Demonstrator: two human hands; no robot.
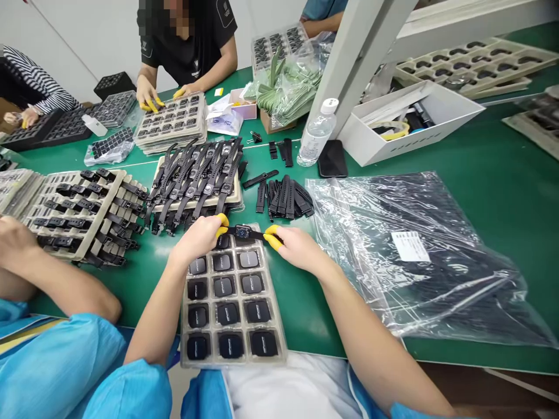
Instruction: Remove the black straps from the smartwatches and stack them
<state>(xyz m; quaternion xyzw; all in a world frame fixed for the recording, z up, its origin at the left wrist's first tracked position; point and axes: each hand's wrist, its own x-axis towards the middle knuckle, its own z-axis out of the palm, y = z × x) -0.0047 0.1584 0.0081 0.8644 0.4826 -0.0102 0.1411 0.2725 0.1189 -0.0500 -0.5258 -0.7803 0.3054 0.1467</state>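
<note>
A black smartwatch (243, 232) with strap pieces at both ends is stretched between my hands, just over the far edge of a clear plastic tray (279, 343). My left hand (201, 237), with yellow finger covers, pinches the strap on the left. On the right, my right hand (293, 245) grips the other strap (258, 235) between yellow-covered fingertips. Square black watch cases (227, 313) fill most of the tray's pockets. Loose black straps (286, 198) lie in a pile beyond my right hand. Past my left hand, strapped watches (196, 177) are heaped on a beige tray.
A large plastic bag of black straps (419, 291) covers the table at right. A water bottle (318, 134), a phone (332, 159) and a white box (410, 125) stand behind it. Co-workers sit at left and opposite, near stacked trays (172, 125). A white post (345, 75) rises behind the bottle.
</note>
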